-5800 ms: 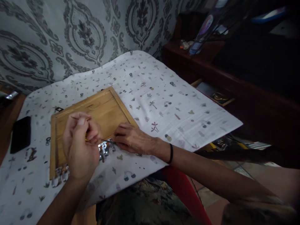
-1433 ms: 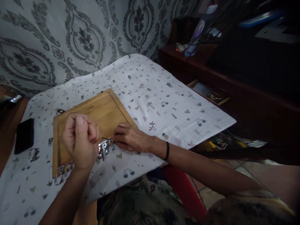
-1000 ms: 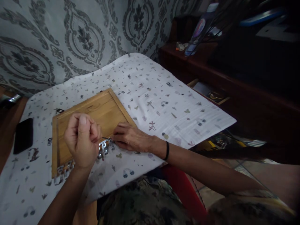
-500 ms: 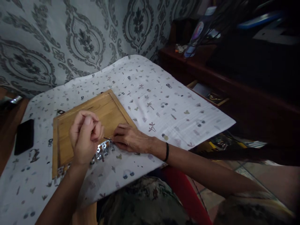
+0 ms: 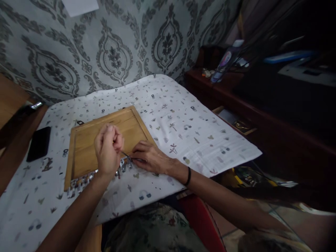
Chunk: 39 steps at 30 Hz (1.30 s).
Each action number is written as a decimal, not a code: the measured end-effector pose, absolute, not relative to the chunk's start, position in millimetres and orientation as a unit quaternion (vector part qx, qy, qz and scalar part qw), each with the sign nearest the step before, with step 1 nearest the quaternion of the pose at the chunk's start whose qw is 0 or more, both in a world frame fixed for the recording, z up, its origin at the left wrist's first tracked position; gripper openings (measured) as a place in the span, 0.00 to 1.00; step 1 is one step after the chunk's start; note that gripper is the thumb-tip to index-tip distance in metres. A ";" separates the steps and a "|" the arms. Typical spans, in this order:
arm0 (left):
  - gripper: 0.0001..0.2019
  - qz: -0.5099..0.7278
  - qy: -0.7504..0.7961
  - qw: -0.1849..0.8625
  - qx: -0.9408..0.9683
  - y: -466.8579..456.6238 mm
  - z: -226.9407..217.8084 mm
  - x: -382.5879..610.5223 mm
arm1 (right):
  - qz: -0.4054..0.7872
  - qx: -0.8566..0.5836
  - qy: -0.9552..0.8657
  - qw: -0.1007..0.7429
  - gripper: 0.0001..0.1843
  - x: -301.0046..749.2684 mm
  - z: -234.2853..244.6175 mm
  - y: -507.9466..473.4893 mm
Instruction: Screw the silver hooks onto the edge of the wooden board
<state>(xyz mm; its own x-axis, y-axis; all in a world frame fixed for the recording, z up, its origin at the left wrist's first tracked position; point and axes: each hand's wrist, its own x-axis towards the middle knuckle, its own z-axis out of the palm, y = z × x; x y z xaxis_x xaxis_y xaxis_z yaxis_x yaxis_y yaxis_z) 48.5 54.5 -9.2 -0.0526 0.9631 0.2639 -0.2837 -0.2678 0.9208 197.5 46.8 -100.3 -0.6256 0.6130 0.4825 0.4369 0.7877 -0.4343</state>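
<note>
In the head view my left hand (image 5: 109, 148) is closed around a thin screwdriver (image 5: 125, 154), its handle mostly hidden in the fist. The dark shaft slants down to the right, toward the near edge of a wooden board (image 5: 105, 140). My right hand (image 5: 148, 156) rests at the board's near right corner, fingertips pinched together by the shaft's tip; what they grip is hidden. Several shiny metal clips (image 5: 90, 176) line the board's near edge, and one metal clip (image 5: 129, 164) sits just beneath my right fingertips.
The board lies on a white patterned cloth (image 5: 183, 140) over the table. A black phone (image 5: 39, 144) lies at the left. On the right, a dark desk holds a bottle (image 5: 225, 63), with an open drawer (image 5: 235, 122) below. A patterned curtain (image 5: 115, 59) hangs behind.
The camera view has shifted, so the board and phone appear farther right. More of the screwdriver's shaft shows between my hands, and more clips are visible left of my left wrist.
</note>
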 end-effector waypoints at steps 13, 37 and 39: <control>0.12 0.511 0.276 0.579 0.572 68.1 -8.8 35.0 | 0.395 -0.294 -0.785 0.377 0.08 182.0 -55.8 58.7; 0.17 0.587 0.345 0.491 0.543 61.5 -7.7 44.5 | 0.344 -0.350 -0.815 0.307 0.04 171.5 -84.6 68.5; 0.17 0.586 0.344 0.495 0.542 61.9 -7.8 44.6 | 0.353 -0.342 -0.815 0.307 0.03 172.0 -87.4 70.0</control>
